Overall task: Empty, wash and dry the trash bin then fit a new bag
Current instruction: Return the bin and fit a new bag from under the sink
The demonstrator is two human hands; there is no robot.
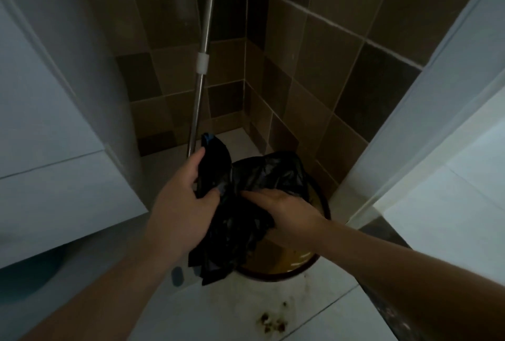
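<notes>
Black bag (pixel 246 190): thin, limp, likely light and slippery; best held by gathered edge | draped over bin (pixel 314 256) on floor | left hand (pixel 188 187) grips upper fold | right hand (pixel 281 206) clutches middle | mop pole (pixel 200 81) behind, corner.

Bin (pixel 314 261) mostly behind bag (pixel 246 204)

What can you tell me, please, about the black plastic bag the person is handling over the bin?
The black plastic bag is thin, glossy and crumpled, not yet spread open. It hangs bunched over the near-left rim of the round brown bin, one end dangling outside towards the floor. The left hand grips a folded part raised above the bin; the right hand grips the bag's middle.
</notes>
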